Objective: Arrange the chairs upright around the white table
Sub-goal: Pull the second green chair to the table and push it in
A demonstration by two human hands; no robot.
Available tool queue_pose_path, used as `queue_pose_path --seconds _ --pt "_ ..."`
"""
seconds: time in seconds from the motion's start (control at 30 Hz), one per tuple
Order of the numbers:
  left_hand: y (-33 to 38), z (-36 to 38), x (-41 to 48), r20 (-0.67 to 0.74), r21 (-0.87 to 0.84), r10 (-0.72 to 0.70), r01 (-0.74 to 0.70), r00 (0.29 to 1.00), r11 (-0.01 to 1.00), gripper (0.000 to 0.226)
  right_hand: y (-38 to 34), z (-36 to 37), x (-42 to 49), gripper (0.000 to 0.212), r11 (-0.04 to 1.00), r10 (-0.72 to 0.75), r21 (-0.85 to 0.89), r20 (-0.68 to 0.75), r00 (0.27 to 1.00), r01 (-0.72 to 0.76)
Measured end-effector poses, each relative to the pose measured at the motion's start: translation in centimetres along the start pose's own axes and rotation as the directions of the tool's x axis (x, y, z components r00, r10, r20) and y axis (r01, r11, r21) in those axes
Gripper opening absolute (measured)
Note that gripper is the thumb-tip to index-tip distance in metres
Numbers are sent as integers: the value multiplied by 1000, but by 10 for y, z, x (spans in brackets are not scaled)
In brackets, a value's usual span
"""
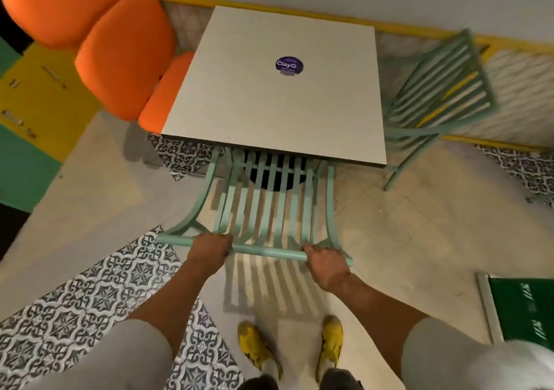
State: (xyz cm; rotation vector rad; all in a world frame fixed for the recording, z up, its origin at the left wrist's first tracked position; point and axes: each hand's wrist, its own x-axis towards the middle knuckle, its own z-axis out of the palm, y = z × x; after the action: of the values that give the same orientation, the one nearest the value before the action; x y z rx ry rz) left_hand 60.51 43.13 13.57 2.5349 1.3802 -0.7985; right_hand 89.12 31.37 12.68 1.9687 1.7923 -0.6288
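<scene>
A mint-green slatted metal chair (263, 206) stands upright at the near side of the white square table (239, 95), its seat pushed partly under the tabletop. My left hand (211, 248) grips the chair's top rail toward its left end. My right hand (325, 262) grips the same rail toward its right end. A second mint-green slatted chair (437, 95) at the table's right side is tilted, leaning toward the wall. A round purple sticker (289, 65) sits on the tabletop.
An orange cushioned bench (126, 56) runs along the table's left side. Yellow and green cabinets (36, 110) stand further left. A green board (524, 308) lies at the right. The floor has pale and patterned tiles; my yellow shoes (257, 347) are below.
</scene>
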Motion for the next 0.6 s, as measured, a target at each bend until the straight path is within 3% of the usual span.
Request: queue_pose_path --seconds 0.33,0.47,0.6 --pt "12 -1 11 -33 -92 24 -27 999 995 46 6 -16 -4 44 994 106 35 14 994 -106" --pt "7 1 -8 -50 -45 -93 90 994 995 38 0 -14 -17 54 995 93 23 -20 995 -93" --pt "5 -7 -34 -36 -130 -249 242 968 961 36 -1 -17 -32 72 995 29 101 -38 999 -25"
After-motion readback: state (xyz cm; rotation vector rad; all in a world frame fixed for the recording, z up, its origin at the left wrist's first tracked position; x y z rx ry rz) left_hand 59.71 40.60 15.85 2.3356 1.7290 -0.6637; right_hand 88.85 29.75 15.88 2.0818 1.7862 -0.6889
